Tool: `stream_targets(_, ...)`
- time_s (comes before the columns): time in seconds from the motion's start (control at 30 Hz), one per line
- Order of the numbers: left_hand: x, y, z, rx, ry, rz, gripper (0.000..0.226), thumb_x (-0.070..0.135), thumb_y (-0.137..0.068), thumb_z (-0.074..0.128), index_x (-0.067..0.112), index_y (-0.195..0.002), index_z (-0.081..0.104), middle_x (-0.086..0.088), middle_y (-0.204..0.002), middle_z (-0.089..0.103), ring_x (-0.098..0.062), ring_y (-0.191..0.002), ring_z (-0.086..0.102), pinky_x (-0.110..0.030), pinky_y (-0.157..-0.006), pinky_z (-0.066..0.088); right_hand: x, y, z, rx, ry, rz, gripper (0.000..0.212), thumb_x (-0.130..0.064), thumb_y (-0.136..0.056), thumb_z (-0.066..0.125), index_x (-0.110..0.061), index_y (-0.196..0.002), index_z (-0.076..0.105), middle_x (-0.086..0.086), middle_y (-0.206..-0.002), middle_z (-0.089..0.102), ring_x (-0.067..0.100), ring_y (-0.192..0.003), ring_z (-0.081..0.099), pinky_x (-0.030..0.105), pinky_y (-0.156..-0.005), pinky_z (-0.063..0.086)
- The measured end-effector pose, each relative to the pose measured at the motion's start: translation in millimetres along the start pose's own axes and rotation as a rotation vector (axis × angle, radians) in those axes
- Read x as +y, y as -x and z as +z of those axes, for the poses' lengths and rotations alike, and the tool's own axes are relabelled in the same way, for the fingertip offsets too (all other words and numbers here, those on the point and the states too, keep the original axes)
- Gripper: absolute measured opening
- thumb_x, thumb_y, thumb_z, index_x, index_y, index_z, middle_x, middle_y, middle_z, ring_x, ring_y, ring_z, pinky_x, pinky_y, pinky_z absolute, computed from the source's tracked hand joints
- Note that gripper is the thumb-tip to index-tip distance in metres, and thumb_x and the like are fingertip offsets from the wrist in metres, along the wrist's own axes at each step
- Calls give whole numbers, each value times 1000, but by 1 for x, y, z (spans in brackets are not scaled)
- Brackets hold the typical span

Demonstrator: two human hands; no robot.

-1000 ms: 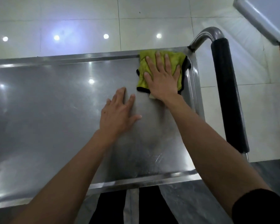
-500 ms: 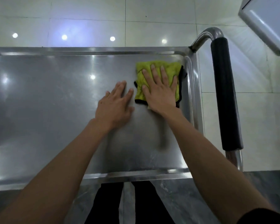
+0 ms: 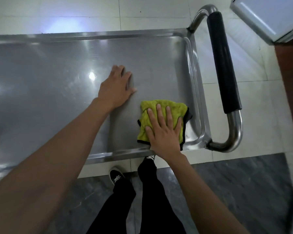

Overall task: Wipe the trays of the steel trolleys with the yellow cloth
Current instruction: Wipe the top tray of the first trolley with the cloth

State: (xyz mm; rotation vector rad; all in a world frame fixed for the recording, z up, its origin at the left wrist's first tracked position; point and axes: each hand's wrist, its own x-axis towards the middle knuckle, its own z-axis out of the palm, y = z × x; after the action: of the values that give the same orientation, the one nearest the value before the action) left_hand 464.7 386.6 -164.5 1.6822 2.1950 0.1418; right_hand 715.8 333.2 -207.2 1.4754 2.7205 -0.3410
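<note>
Steel tray (image 3: 61,68) of trolley, top level. Yellow cloth (image 3: 161,107) lies at near right corner, pressed flat under right hand (image 3: 164,132), fingers (image 3: 159,114) straight and spread. Left hand (image 3: 116,87) rests palm-down on bare steel beside it, fingers extended. Black-padded handle (image 3: 222,65) at right end.

Left hand (image 3: 116,86) flat, fingers straight; right hand (image 3: 164,132) flat, fingers spread

You have no text, label, brand, number or sign to read anywhere here.
</note>
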Motion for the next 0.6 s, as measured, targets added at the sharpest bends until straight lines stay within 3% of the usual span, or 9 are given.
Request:
stream_targets(0.07,-9,3,-1,-75,-110,47,61,53,-96,53,23,-147,37,-5,-158,21,-27,-149,16,-60,-110,32,-5,16,1,-5,-7,6,61,-52,-104,29,-37,-159,8,-5,-168,4,25,-155,-4,67,-117,4)
stream_targets(0.13,-18,4,-5,-134,-207,72,61,54,-98,46,31,-152,29,-1,-163,14,-27,-152,7,-72,-111,18,-12,33,3,-6,0,11,61,-51,-104,29,-36,-159,10,-4,-168,4,26,-155,-3,67,-117,6)
stream_targets(0.23,-24,9,-5,-173,-193,50,60,55,-100,41,38,-154,21,5,-165,7,-34,-152,-2,-80,-106,16,-20,49,5,1,25,-1,60,-50,-104,31,-34,-159,13,-3,-168,7,27,-155,-1,68,-116,9)
stream_targets(0.33,-21,15,-1,-154,-189,18,63,58,-99,41,37,-155,20,-5,-165,8,-38,-151,1,-74,-110,19,-24,47,4,-11,19,27,60,-50,-104,31,-35,-159,14,-4,-168,6,26,-155,-1,68,-116,9)
stream_targets(0.47,-40,22,-4,32,-168,29,72,59,-96,47,15,-151,32,-9,-157,28,-32,-141,32,-52,-112,31,-26,26,4,-29,7,45,60,-51,-103,30,-37,-159,13,-6,-168,5,25,-155,-2,69,-115,9)
stream_targets(0.6,-46,16,2,30,-153,34,70,55,-100,43,13,-155,28,-4,-164,21,-27,-149,22,-46,-118,22,-30,-32,0,-35,3,31,61,-52,-103,28,-39,-159,9,-8,-168,5,24,-155,-3,69,-116,5)
